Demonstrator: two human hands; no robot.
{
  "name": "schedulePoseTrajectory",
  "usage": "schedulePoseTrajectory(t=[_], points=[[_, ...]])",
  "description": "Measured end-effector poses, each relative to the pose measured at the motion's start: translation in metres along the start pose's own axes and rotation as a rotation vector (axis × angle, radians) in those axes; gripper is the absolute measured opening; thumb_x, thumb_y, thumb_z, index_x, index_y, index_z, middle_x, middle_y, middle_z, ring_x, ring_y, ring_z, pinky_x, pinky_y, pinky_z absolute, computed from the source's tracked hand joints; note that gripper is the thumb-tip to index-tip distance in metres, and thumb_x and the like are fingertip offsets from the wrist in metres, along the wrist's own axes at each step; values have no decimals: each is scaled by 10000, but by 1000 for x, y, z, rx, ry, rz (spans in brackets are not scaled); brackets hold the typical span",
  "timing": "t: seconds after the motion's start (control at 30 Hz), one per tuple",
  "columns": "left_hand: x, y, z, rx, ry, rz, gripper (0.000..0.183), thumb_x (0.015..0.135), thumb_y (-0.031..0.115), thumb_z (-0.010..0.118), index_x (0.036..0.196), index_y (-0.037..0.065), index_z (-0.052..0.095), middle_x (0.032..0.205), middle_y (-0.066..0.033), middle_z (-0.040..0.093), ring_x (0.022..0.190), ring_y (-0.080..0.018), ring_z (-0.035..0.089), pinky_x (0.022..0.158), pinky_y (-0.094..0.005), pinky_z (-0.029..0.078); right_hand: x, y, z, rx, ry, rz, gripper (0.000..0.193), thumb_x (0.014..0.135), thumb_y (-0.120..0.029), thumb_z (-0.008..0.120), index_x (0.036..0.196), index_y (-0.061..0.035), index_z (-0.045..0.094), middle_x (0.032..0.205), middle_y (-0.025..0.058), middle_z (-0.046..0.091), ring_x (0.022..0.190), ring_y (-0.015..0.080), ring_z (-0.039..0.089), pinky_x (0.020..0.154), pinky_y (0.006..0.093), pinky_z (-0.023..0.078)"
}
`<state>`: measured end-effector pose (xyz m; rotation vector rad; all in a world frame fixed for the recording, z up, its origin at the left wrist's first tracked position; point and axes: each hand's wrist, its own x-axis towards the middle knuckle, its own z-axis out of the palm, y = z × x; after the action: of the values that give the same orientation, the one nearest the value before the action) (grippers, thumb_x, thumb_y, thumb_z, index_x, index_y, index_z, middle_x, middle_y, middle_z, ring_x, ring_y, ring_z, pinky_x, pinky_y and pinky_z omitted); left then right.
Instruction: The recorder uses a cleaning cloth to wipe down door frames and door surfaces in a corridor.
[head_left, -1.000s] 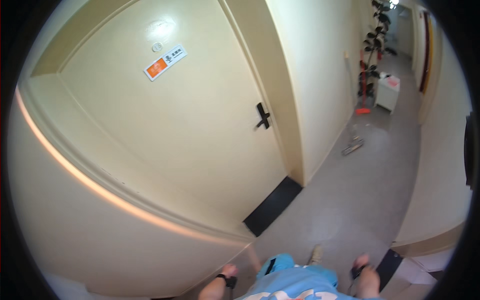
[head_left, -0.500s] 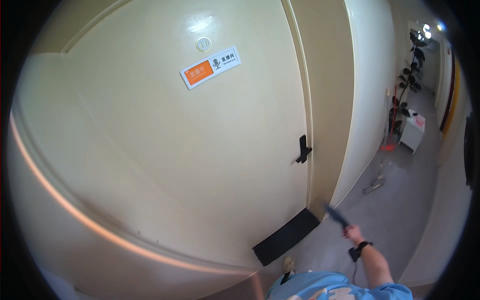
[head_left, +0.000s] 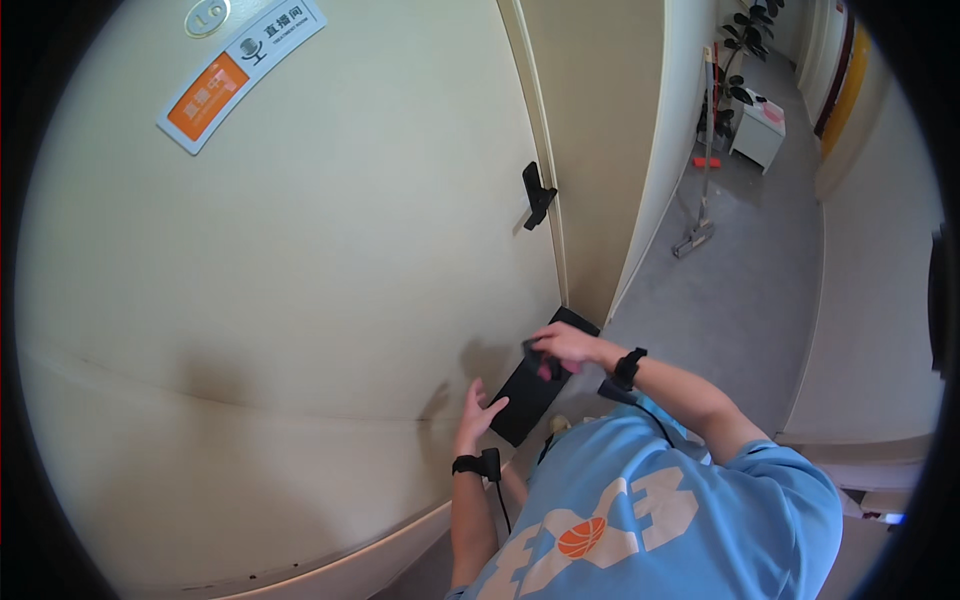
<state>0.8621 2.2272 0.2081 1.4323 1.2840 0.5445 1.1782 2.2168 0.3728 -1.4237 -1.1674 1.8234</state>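
Observation:
My right hand [head_left: 565, 345] is closed around a dark, elongated object [head_left: 530, 352], whose kind I cannot make out; part of it is hidden by the fingers. A little pink shows under that hand. Left and lower, my left hand [head_left: 480, 408] is empty, thumb and fingers spread, close to the pale door [head_left: 330, 250]. Below both hands a black rectangular mat [head_left: 520, 410] lies at the foot of the door. Each wrist wears a black strap with a small cabled box.
The door has a black lever handle [head_left: 538, 197] and an orange and white sign [head_left: 242, 75]. Along the corridor a mop [head_left: 695, 240] leans by the wall, near a red-headed broom [head_left: 707, 162], a white cabinet [head_left: 760, 132] and a leafy plant [head_left: 750, 35].
My right hand has swung left with the dark object, from over the corridor floor to above the mat. My left hand has come into view. The view has shifted lower and closer to the door.

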Motion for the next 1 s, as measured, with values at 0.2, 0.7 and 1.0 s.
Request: schedulePoseTrajectory(t=[0.2, 0.7, 1.0], points=[[51, 30, 31, 168, 203, 256, 783, 938, 263, 761, 1544, -7, 344, 1563, -221, 437, 1425, -361, 450, 1157, -425, 392, 23, -6, -14, -14, -416, -305, 324, 1003, -145, 592, 1277, -2, 690, 1021, 42, 724, 954, 114, 635, 896, 295, 508], [-4, 109, 114, -1183, 417, -37, 405, 1053, 240, 550, 1423, 77, 529, 1437, -85, 586, 1357, -295, 543, 1147, -463, 418, 114, -32, -80, 150, -427, -293, 244, 1065, -91, 519, 1261, 8, 624, 1104, 61, 686, 1033, 149, 664, 915, 315, 565], [-22, 148, 58, -1273, 824, 235, 219, 1049, 268, 598, 1222, 134, 603, 1176, -35, 675, 1187, -215, 618, 1072, -446, 467, 132, -79, -51, 74, -552, -446, 254, 1074, -103, 513, 1262, 25, 626, 1116, 78, 703, 1009, 172, 706, 909, 306, 562]])
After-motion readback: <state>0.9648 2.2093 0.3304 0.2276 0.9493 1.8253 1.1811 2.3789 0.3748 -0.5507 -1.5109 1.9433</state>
